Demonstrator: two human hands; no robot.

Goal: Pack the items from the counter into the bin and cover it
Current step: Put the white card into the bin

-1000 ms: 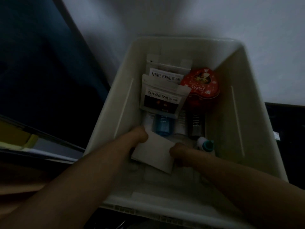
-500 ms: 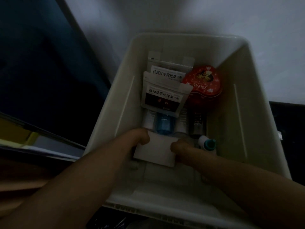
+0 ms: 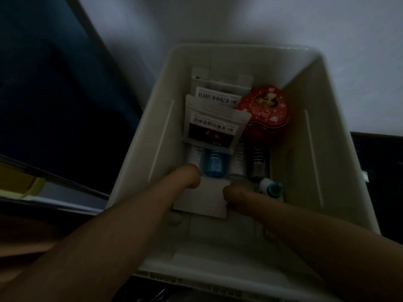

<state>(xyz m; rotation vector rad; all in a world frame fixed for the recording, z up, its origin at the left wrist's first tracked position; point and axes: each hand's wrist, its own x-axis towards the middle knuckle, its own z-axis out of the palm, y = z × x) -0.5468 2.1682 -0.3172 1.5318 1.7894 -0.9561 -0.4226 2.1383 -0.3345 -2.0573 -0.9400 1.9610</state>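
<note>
Left hand (image 3: 187, 177): fingers curled over the white box (image 3: 201, 198), gripping its left edge.
Right hand (image 3: 234, 192): gripping its right edge.
Box: low in the bin (image 3: 152, 136), frame centre.
Room: dim; pale wall (image 3: 239, 18) above.

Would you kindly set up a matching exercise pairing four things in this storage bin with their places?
Things:
1. red heart-shaped tin
2. blue translucent bottle
3. flat white box
4. small teal-capped bottle

Places:
A. between both hands
B. far right corner
C. right of the right hand
D. partly under the front tea pouch

Pairs: 1-B, 2-D, 3-A, 4-C
</note>
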